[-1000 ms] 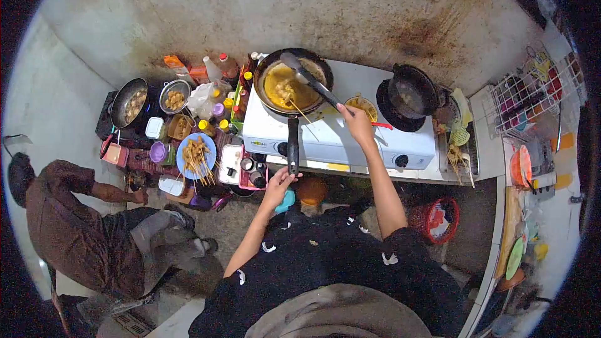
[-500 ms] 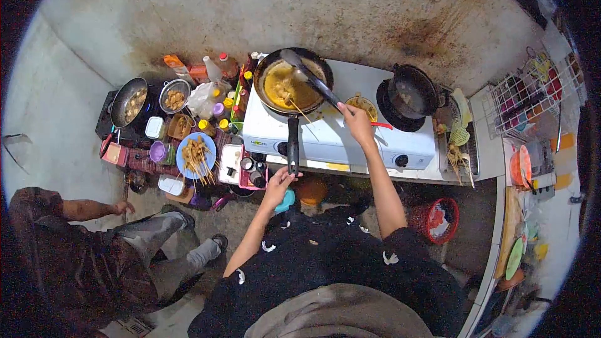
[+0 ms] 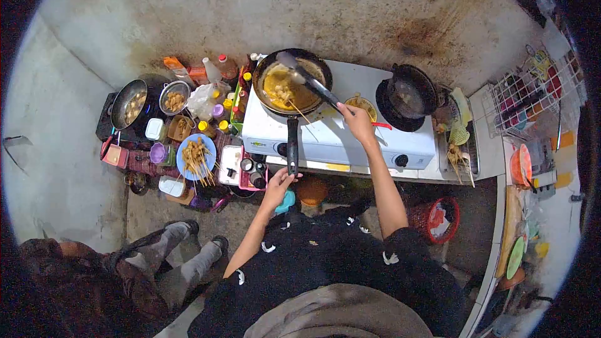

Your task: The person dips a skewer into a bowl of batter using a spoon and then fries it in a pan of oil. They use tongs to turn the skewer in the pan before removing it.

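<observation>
My right hand (image 3: pixel 357 122) is closed on the black handle of a spatula (image 3: pixel 313 84), whose dark blade hangs over the frying pan (image 3: pixel 293 62). Yellow egg (image 3: pixel 275 81) lies in the pan with small pieces on top, and a wooden skewer (image 3: pixel 300 111) leans out over the rim. My left hand (image 3: pixel 280 183) is at the end of the pan's black handle (image 3: pixel 292 144), its fingers closed around the tip. Under the pan is the white two-burner stove (image 3: pixel 350 150).
A black pot (image 3: pixel 410 91) sits on the right burner. Left are a blue plate of skewers (image 3: pixel 196 158), a second pan (image 3: pixel 129 103), a strainer (image 3: pixel 174 97) and bottles. Another person (image 3: pixel 150 269) sits at lower left. A red basket (image 3: pixel 441 220) stands below the stove.
The spatula blade has shifted slightly left over the pan. The other person's arm has drawn back from beside the low table, and their legs have shifted.
</observation>
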